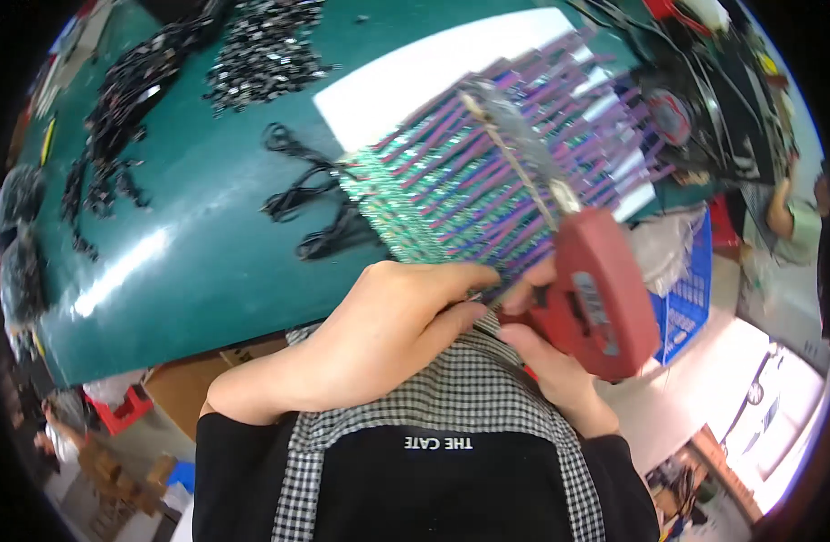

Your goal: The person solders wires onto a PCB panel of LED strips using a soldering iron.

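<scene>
My left hand (397, 321) is closed, thumb and forefinger pinched at the near edge of a dense row of narrow green circuit boards (406, 194) with purple and blue leads (604, 126). What lies between those fingertips is too small to make out. My right hand (555, 361) grips a red hand tool (609, 294) with a pale label on its side. A long, blurred grey-and-tan stick-like part (514, 144) reaches from the tool across the boards; its exact kind is unclear. Both hands nearly meet at the boards' near edge. The boards rest on a white sheet (406, 77).
Black coiled cables (302, 194) lie left of the boards on the green table (211, 262). Farther back are a pile of small dark parts (266, 50) and a black cable bundle (139, 86). A blue crate (686, 298) stands at the right, below dark equipment (704, 99).
</scene>
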The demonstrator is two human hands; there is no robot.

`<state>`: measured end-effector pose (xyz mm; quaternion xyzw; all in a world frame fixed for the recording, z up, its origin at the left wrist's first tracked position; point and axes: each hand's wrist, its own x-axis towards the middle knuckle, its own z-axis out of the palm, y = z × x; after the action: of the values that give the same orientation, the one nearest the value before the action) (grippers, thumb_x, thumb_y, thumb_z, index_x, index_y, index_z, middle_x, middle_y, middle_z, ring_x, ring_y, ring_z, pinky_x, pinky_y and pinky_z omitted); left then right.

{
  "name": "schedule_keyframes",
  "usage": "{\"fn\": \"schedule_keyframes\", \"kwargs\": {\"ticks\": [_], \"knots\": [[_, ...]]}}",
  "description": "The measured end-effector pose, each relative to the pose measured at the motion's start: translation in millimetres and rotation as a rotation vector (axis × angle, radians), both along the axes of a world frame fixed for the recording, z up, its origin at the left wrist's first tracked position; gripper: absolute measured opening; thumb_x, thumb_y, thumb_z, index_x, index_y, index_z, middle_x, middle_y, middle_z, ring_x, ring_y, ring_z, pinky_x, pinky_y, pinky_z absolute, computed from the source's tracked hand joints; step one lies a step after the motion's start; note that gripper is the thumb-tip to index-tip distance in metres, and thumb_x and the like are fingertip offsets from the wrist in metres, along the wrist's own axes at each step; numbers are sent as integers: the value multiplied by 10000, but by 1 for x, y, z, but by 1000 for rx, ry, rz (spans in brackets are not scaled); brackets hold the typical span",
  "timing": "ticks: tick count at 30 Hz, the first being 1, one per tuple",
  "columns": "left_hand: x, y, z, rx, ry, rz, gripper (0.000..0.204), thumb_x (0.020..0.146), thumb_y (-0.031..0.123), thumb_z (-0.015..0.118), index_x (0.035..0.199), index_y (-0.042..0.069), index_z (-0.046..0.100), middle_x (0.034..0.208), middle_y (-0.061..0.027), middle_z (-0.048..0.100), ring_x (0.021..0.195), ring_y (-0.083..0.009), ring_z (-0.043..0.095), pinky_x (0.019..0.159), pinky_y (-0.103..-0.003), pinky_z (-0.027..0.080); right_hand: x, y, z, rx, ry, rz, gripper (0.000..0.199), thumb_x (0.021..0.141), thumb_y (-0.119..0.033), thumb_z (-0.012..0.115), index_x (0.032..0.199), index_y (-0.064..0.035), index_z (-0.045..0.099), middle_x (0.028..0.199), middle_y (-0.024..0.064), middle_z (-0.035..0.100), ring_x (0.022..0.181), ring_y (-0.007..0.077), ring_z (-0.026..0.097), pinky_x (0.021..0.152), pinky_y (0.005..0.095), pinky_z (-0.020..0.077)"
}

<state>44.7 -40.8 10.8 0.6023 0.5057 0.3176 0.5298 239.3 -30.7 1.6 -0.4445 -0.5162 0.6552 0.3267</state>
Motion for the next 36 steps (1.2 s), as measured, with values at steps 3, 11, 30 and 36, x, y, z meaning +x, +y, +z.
{"fn": "schedule_keyframes", "kwargs": {"ticks": [3, 11, 30, 36], "knots": [[12, 3, 6, -105, -5, -40, 419, 808, 25, 581, 1204, 22, 443, 799, -171, 654, 742, -364, 638, 630, -398, 509, 4, -3, -13, 36, 40, -27, 484, 751, -33, 736, 1148, -43, 459, 923, 54, 538, 875, 131, 543, 757, 267, 471], [22, -1, 2, -83, -25, -60, 360, 814, 20, 581, 1147, 25, 445, 745, -159, 648, 725, -344, 638, 597, -372, 499, 17, -7, -23, 144, -146, 33, 726, 778, 53, 661, 1390, 33, 271, 1174, 127, 542, 833, 126, 608, 729, 254, 519], [15, 2, -7, -533, -511, -24, 71, 901, 48, 520, 886, -22, 520, 670, -89, 634, 490, -43, 470, 466, -168, 344, 11, 1, -10, 68, 54, 52, 418, 833, 19, 628, 1210, -15, 450, 1015, 73, 548, 890, 132, 593, 778, 276, 492], [9, 6, -16, -648, -636, -101, 66, 846, 31, 565, 866, -28, 545, 655, -104, 622, 486, -60, 491, 439, -174, 316, 13, 4, -3, -32, 181, 86, 386, 827, 21, 633, 1174, -9, 468, 1038, 80, 537, 851, 125, 581, 762, 274, 491]]}}
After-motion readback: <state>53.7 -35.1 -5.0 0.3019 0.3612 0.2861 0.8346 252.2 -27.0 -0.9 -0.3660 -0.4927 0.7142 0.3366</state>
